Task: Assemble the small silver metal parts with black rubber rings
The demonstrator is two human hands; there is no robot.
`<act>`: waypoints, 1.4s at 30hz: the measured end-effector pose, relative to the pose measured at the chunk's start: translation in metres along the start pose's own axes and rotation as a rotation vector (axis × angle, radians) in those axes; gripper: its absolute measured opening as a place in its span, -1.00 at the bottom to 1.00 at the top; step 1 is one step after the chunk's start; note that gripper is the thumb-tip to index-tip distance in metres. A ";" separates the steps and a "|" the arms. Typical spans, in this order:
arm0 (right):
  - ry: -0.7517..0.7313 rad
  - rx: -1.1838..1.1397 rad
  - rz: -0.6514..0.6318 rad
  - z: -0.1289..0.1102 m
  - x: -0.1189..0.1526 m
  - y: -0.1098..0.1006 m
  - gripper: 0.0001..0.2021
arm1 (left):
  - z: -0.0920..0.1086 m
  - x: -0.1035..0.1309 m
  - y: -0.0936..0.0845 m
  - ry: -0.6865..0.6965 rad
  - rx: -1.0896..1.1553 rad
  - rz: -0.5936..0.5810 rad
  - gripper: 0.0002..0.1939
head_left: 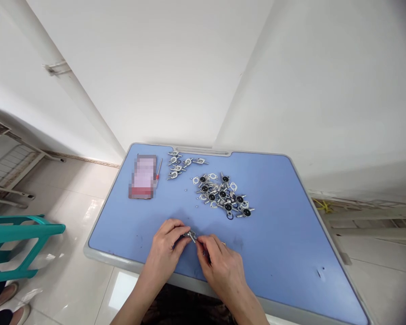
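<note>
White walls are seen behind a blue bench; at the frame's lower centre, the left hand is nearly closed, a small metal fitting being pinched at its fingertips. The fitting's stem is slanted down and rightward towards the right hand, whose curled fingertips are set close against it; whether that grip is closed on it cannot be told, the underside being hidden.
</note>
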State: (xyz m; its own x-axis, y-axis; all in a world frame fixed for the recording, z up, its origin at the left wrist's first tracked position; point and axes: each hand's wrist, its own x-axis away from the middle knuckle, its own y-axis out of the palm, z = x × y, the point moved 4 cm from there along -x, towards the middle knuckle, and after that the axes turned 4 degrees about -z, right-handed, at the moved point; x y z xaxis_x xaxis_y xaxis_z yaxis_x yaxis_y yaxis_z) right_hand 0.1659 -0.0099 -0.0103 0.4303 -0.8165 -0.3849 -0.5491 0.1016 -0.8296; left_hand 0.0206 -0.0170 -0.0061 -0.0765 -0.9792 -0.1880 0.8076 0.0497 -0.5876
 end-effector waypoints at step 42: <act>-0.022 -0.043 -0.031 -0.004 -0.002 -0.005 -0.81 | 0.000 0.008 -0.001 0.009 -0.045 -0.021 -0.57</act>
State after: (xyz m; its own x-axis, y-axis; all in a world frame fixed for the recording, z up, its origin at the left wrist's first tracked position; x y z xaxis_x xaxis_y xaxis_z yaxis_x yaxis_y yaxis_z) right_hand 0.1650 -0.0109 -0.0042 0.4630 -0.8059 -0.3689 -0.5656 0.0518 -0.8231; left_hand 0.0191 -0.0251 -0.0074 -0.0990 -0.9782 -0.1823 0.7789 0.0379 -0.6260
